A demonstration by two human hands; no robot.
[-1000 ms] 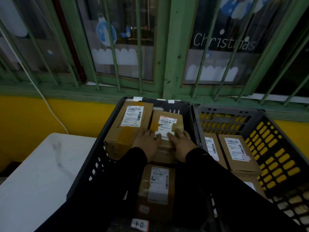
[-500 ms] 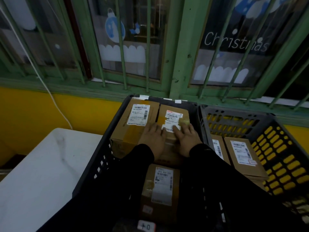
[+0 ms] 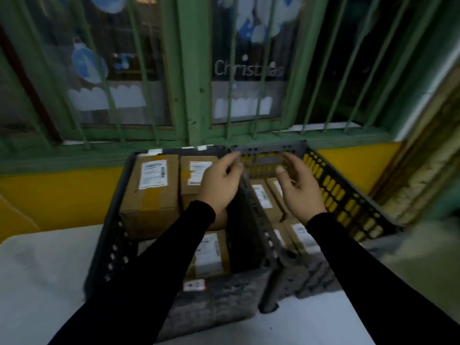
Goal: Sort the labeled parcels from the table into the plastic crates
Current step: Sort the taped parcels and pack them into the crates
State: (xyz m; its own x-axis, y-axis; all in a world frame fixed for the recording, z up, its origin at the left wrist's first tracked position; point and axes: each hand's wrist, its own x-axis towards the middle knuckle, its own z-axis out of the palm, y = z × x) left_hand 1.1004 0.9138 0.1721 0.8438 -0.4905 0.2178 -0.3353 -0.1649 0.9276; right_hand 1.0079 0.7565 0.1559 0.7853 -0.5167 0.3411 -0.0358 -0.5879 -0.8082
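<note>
Presently both hands raised, holding nothing: left hand (image 3: 219, 185) over the dark crate (image 3: 112, 247), right hand (image 3: 298, 188) over the grey crate (image 3: 348, 195), fingers loosely spread. Labeled parcels (image 3: 151, 195) sit inside both crates on the white table (image 3: 42, 275).

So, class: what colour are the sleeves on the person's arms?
Black; the sleeves show best in the head view.

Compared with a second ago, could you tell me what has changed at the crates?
Both hands have let go of the labeled parcel in the left crate and lifted away. The left hand and right hand now hover empty, the right over the right crate. The parcels stayed put.
</note>
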